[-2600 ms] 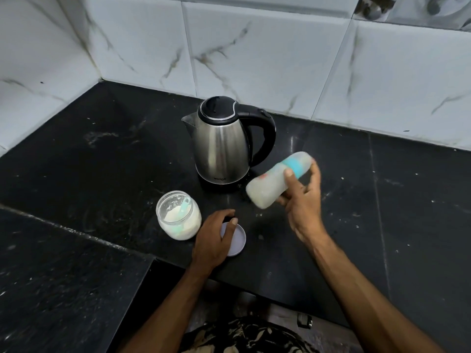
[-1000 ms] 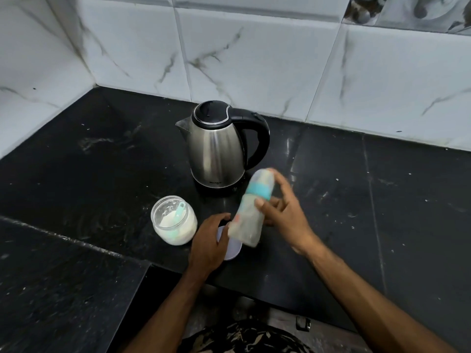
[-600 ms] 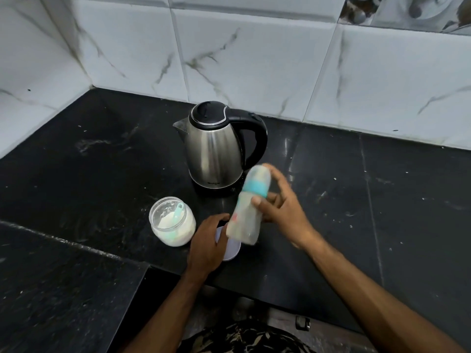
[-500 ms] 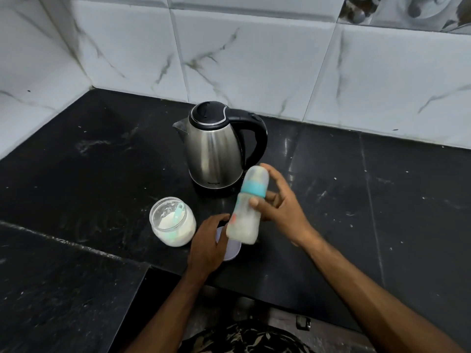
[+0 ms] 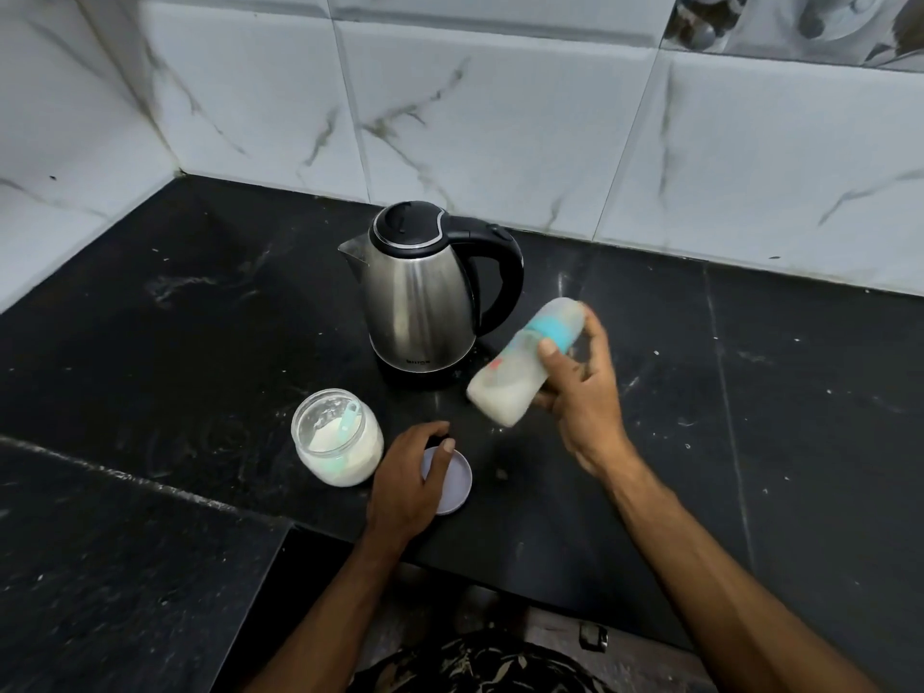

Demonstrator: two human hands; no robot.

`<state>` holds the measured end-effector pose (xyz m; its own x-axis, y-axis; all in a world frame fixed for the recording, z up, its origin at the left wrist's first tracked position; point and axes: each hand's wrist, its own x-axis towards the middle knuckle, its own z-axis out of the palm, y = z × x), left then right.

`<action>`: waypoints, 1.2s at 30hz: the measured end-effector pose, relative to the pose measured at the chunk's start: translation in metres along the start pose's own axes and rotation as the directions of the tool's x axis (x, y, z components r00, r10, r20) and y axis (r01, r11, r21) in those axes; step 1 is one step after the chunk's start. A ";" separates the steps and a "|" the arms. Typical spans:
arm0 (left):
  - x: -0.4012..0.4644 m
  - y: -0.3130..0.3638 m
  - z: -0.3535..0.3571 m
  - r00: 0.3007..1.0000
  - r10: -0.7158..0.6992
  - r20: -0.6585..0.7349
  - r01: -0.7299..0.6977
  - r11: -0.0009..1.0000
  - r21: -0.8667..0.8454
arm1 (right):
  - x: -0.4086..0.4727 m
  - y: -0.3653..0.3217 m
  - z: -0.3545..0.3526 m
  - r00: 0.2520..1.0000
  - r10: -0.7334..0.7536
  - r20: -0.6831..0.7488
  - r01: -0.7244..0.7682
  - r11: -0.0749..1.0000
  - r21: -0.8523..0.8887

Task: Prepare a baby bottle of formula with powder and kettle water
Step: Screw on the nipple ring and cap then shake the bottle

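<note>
Right hand (image 5: 580, 392) grips the tilted bottle (image 5: 525, 362); left hand (image 5: 407, 475) rests open on the lid (image 5: 452, 485). A loose cap could leak formula.

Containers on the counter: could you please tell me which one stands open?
The powder jar: its lid lies beside it, while the kettle and bottle are capped.

baby bottle (image 5: 520, 365): capped, teal collar, milky liquid inside, tilted with cap up-right, held above counter | kettle (image 5: 422, 297): steel, black lid and handle, upright on base, behind bottle | powder jar (image 5: 337, 437): clear glass, open, white powder and teal scoop inside, front-left of kettle
</note>
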<state>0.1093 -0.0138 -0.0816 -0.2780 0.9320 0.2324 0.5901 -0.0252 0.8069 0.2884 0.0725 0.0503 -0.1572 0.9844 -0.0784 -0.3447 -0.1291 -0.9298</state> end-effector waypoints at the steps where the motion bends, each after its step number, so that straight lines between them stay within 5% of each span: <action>1: 0.000 0.000 0.000 1.000 -0.004 0.003 0.004 1.000 0.001 | 0.003 -0.001 -0.001 0.999 -0.014 -0.042 0.017 0.998 0.065; 3: 0.000 0.000 0.000 1.000 -0.006 0.012 0.006 1.000 0.003 | -0.002 0.002 -0.001 1.000 -0.003 0.001 0.003 0.999 0.038; 7: 0.000 -0.004 -0.002 0.999 0.008 0.043 -0.006 0.999 -0.042 | -0.023 0.016 -0.001 0.926 0.137 0.352 -0.040 0.962 -0.269; 13: 0.000 0.001 0.000 1.000 -0.008 0.004 0.008 1.000 0.001 | 0.007 -0.002 -0.003 0.999 -0.004 -0.041 0.008 0.994 0.105; 15: 0.000 -0.001 0.000 1.000 -0.013 0.015 0.013 1.000 0.001 | 0.002 0.002 -0.003 1.000 0.027 0.013 -0.028 0.996 0.083; 19: 0.001 -0.009 0.000 0.999 -0.001 0.049 0.001 1.000 -0.013 | -0.019 0.011 -0.001 0.929 0.140 0.343 -0.064 0.972 -0.224; 25: 0.000 0.000 0.001 1.000 -0.011 -0.001 0.011 1.000 0.010 | 0.007 -0.003 -0.004 0.999 -0.004 -0.033 0.006 0.997 0.076; 31: 0.001 -0.009 0.000 0.999 0.004 0.045 -0.003 1.000 -0.008 | -0.020 0.013 -0.002 0.932 0.135 0.337 -0.046 0.965 -0.259; 36: 0.000 0.001 0.001 1.000 0.005 -0.008 -0.005 1.000 0.014 | 0.009 0.000 -0.004 0.999 -0.013 -0.037 0.016 0.997 0.069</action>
<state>0.1106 -0.0130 -0.0816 -0.2810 0.9289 0.2411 0.6021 -0.0250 0.7980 0.2909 0.0816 0.0485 -0.1184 0.9898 -0.0792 -0.4101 -0.1214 -0.9039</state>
